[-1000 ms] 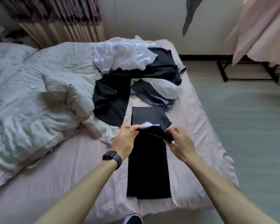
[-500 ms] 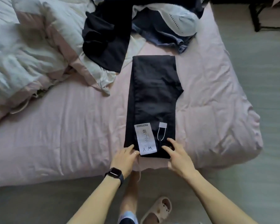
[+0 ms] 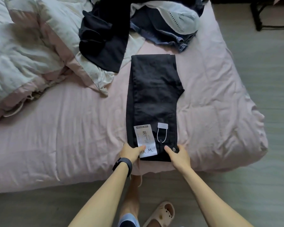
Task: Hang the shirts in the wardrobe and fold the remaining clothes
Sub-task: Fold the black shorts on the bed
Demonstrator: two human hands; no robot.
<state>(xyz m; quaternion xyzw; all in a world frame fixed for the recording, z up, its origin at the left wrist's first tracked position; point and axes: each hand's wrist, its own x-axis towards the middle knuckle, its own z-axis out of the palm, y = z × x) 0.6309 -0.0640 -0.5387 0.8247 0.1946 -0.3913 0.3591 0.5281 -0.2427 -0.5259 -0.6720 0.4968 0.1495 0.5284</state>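
Note:
Black jeans (image 3: pixel 154 95) lie folded lengthwise and doubled over on the pink bed (image 3: pixel 64 136), their waistband end at the near edge. A white paper tag (image 3: pixel 145 140) and a small white security tag (image 3: pixel 162 126) sit on top near that end. My left hand (image 3: pixel 131 152) holds the waistband's left corner, thumb on the paper tag. My right hand (image 3: pixel 179 154) holds the right corner by the button, thumb on top of the cloth. Farther back lies a pile: a black garment (image 3: pixel 102 41), blue denim (image 3: pixel 162 33) and a white garment (image 3: pixel 179 18).
A crumpled white and pink duvet (image 3: pixel 23 54) covers the bed's left side. The black leg of a metal frame (image 3: pixel 259 22) stands on the floor at the top right. My foot in a cream slipper (image 3: pixel 161 213) is on the floor below the bed edge.
Both hands carried the jeans' waistband end from the middle of the bed toward me and laid it over the legs. My view dropped from the room to the bed edge.

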